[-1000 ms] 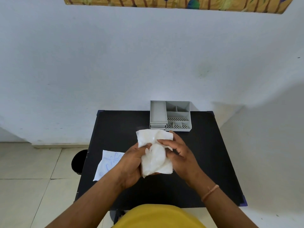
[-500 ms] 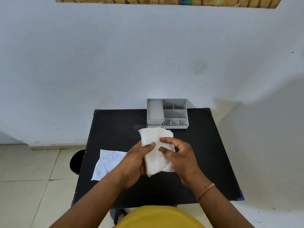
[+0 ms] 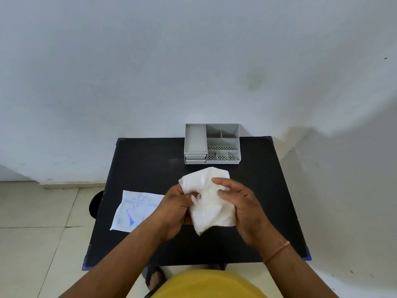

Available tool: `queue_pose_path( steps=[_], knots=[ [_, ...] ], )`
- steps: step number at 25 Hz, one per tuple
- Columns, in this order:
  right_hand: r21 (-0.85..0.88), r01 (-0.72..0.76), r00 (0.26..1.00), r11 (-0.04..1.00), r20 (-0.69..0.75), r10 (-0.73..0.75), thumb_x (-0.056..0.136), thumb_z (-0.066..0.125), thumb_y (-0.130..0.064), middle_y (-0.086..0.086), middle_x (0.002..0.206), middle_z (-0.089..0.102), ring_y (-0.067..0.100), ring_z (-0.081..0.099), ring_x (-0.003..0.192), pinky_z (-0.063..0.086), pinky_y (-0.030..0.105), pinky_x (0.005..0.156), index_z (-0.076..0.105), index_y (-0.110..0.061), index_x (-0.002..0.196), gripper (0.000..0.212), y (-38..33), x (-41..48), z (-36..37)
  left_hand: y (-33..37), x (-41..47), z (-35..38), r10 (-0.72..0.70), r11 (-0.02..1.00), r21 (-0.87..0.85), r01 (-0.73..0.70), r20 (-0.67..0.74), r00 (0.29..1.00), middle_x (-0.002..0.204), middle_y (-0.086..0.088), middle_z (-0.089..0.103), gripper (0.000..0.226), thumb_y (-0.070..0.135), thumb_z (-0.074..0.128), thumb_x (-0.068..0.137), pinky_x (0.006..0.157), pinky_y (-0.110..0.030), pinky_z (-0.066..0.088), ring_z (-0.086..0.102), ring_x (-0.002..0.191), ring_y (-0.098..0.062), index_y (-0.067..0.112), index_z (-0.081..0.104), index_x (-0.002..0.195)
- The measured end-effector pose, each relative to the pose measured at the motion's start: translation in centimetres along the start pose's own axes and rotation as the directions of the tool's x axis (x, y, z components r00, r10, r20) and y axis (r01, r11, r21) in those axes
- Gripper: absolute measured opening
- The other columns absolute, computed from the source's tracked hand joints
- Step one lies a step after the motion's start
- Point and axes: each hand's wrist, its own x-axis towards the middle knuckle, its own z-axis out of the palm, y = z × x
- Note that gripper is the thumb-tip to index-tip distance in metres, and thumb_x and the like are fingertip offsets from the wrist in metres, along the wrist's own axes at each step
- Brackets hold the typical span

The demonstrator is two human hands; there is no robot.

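A white paper packet, crumpled and partly unfolded, is held above the middle of the black table. My left hand grips its left edge with curled fingers. My right hand holds the right side, thumb and fingers curled over the front. Something whitish lies inside the packet; I cannot tell what it is.
A flat white wrapper with blue print lies at the table's left edge, partly overhanging it. A grey compartment organiser stands at the back edge against the white wall. A dark round object sits on the tiled floor to the left.
Both hands have kept hold of the white packet and shifted on it; its top is more spread open than a second ago. The camera view has tilted slightly.
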Motion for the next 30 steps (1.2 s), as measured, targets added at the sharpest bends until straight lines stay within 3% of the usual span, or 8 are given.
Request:
queue_pose_path(
  steps=[2, 6, 11, 15, 19, 23, 26, 30],
  knots=[
    [0.024, -0.035, 0.996, 0.999, 0.080, 0.033, 0.098, 0.065, -0.020, -0.009, 0.125, 0.076, 0.015, 0.072, 0.114, 0.062, 0.034, 0.092, 0.081, -0.033, 0.116, 0.028, -0.3, 0.1, -1.3, -0.2, 0.7, 0.8, 0.024, 0.998, 0.050, -0.023, -0.005, 1.000, 0.117, -0.014, 0.081, 0.034, 0.000, 0.053, 0.105, 0.078, -0.054, 0.065, 0.076, 0.111, -0.039, 0.016, 0.072, 0.128],
    [-0.396, 0.145, 0.980, 0.907, 0.185, -0.076, 0.085, 0.084, -0.016, -0.006, 0.131, 0.066, -0.005, 0.066, 0.110, 0.057, 0.012, 0.084, 0.081, -0.045, 0.108, 0.037, 0.3, 1.1, -3.3, -0.8, 1.8, 2.9, -0.008, 0.996, 0.089, 0.008, -0.003, 1.000, 0.120, -0.017, 0.080, 0.034, 0.004, 0.055, 0.104, 0.092, -0.065, 0.062, 0.076, 0.114, -0.041, 0.019, 0.072, 0.130],
    [-0.413, 0.166, 0.979, 0.896, 0.180, -0.098, 0.081, 0.088, -0.020, -0.004, 0.131, 0.065, 0.009, 0.067, 0.117, 0.061, 0.035, 0.099, 0.081, -0.042, 0.110, 0.037, 0.2, 2.3, -5.8, -1.0, 1.5, 4.3, -0.040, 0.996, -0.074, 0.047, 0.092, 0.995, 0.135, -0.018, 0.074, 0.043, 0.024, 0.065, 0.099, 0.103, -0.069, 0.053, 0.070, 0.123, -0.045, 0.022, 0.064, 0.141],
    [-0.492, 0.189, 0.964, 0.850, 0.256, -0.066, 0.082, 0.087, -0.021, -0.007, 0.129, 0.067, 0.007, 0.068, 0.116, 0.060, 0.033, 0.100, 0.081, -0.041, 0.111, 0.035, -0.5, 2.8, -6.0, -2.0, 1.6, 4.7, -0.012, 0.998, -0.060, 0.013, 0.014, 1.000, 0.131, -0.015, 0.076, 0.050, 0.000, 0.073, 0.095, 0.101, -0.071, 0.054, 0.074, 0.119, -0.039, 0.020, 0.063, 0.140],
    [0.059, -0.135, 0.969, 0.989, 0.216, 0.119, 0.088, 0.071, -0.007, 0.001, 0.119, 0.079, 0.024, 0.074, 0.112, 0.059, 0.054, 0.100, 0.083, -0.024, 0.108, 0.028, -1.7, 2.8, -6.3, -2.0, 1.8, 4.1, 0.017, 0.988, -0.154, -0.025, -0.052, 0.999, 0.132, -0.016, 0.076, 0.056, -0.001, 0.077, 0.088, 0.098, -0.065, 0.058, 0.073, 0.121, -0.040, 0.014, 0.064, 0.141],
    [0.532, -0.318, 0.947, 0.785, 0.215, 0.239, 0.090, 0.070, -0.023, 0.012, 0.129, 0.076, 0.035, 0.070, 0.122, 0.046, 0.067, 0.110, 0.078, -0.020, 0.118, 0.029, -0.6, 4.6, -7.4, -1.2, 2.4, 2.8, 0.056, 0.986, -0.156, -0.059, -0.024, 0.998, 0.133, -0.015, 0.075, 0.058, 0.003, 0.079, 0.083, 0.098, -0.062, 0.059, 0.073, 0.122, -0.037, 0.014, 0.065, 0.139],
    [0.529, -0.450, 0.892, 0.719, 0.309, 0.331, 0.093, 0.068, -0.047, 0.019, 0.149, 0.062, 0.043, 0.056, 0.139, 0.034, 0.070, 0.118, 0.061, -0.019, 0.146, 0.060, -0.2, 5.9, -6.8, -1.1, 3.2, 2.0, 0.055, 0.983, -0.178, -0.048, 0.039, 0.998, 0.135, -0.017, 0.073, 0.056, 0.001, 0.076, 0.088, 0.103, -0.066, 0.056, 0.071, 0.124, -0.038, 0.013, 0.063, 0.141],
    [0.395, -0.566, 0.813, 0.724, 0.416, 0.408, 0.101, 0.052, -0.057, 0.025, 0.148, 0.061, 0.042, 0.054, 0.141, 0.037, 0.060, 0.121, 0.062, -0.010, 0.145, 0.065, -0.1, 6.1, -4.4, -1.1, 4.3, 1.5, 0.037, 0.999, -0.020, -0.037, 0.015, 0.999, 0.130, -0.011, 0.077, 0.054, 0.001, 0.078, 0.090, 0.102, -0.068, 0.056, 0.074, 0.120, -0.033, 0.020, 0.065, 0.139]
  ],
)
